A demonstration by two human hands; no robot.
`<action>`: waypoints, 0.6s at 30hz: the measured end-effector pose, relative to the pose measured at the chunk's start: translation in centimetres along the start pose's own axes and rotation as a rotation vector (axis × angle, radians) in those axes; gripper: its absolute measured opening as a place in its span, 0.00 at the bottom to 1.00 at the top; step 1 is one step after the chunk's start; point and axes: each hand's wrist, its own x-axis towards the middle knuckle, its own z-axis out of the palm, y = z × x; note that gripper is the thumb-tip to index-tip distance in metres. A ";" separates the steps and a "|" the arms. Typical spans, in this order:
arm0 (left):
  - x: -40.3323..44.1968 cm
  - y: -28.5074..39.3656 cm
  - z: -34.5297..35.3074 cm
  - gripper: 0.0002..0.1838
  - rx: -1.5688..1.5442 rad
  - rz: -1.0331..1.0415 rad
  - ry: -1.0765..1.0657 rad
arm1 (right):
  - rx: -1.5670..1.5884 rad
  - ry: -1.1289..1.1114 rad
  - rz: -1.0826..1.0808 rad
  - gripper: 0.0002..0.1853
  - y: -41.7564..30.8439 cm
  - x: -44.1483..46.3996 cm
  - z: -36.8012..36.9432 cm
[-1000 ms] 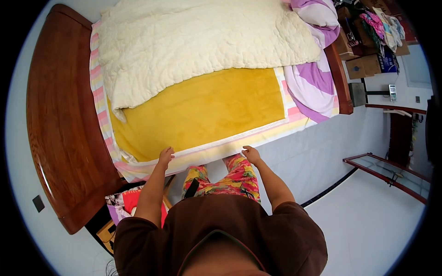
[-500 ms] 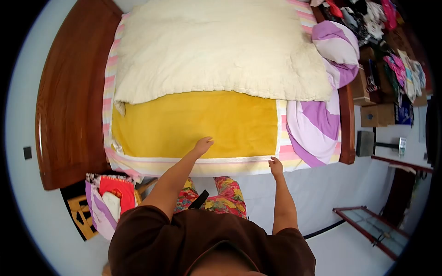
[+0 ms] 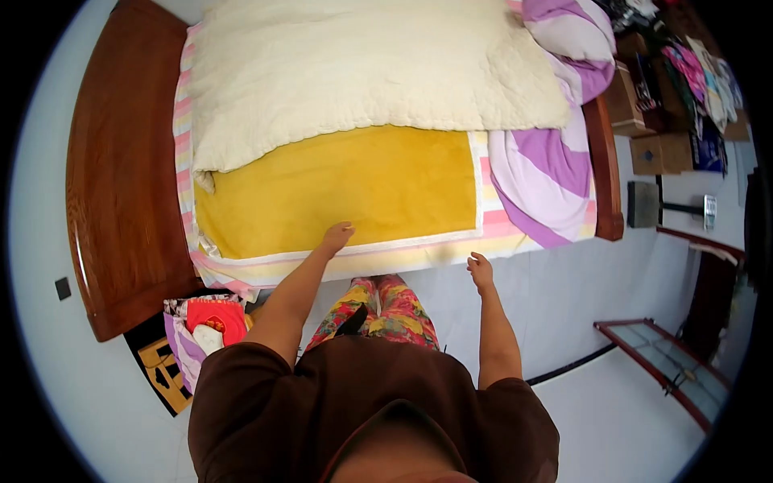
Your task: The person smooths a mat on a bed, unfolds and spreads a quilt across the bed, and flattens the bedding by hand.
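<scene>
My left hand (image 3: 338,237) is over the front edge of the yellow mattress pad (image 3: 354,185), fingers loosely apart with nothing visible in them; I cannot tell if it touches the pad. Beyond the bed's front edge hovers my right hand (image 3: 481,271), fingers apart and holding nothing visible. A cream quilt (image 3: 362,72) covers the far part of the pad, its near edge wavy. Beneath the pad lies a striped bed sheet (image 3: 515,229) in pink, white and yellow. To the right, a purple and white cover (image 3: 543,173) is bunched up, partly under the quilt.
A wooden headboard (image 3: 121,169) rises at the left, and a wooden footboard (image 3: 604,169) at the right. Folded cloths lie on a small wooden chair (image 3: 161,366) at lower left. Beyond the footboard are cardboard boxes (image 3: 660,153) and heaped clothes (image 3: 700,76).
The view has shifted, with the bed sitting higher in the frame. My left hand has drawn back slightly toward the pad's front edge. The bedding looks unchanged.
</scene>
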 end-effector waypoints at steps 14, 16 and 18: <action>5.3 3.9 -0.3 0.23 -0.049 0.038 0.000 | 0.252 0.056 0.085 0.22 -1.2 3.5 -2.3; 7.9 5.9 1.8 0.23 0.095 0.103 0.079 | 0.241 0.053 0.034 0.22 -1.9 7.2 -3.4; 10.7 8.0 4.5 0.24 0.067 0.084 0.049 | 0.215 0.035 -0.045 0.22 -2.7 11.7 -4.9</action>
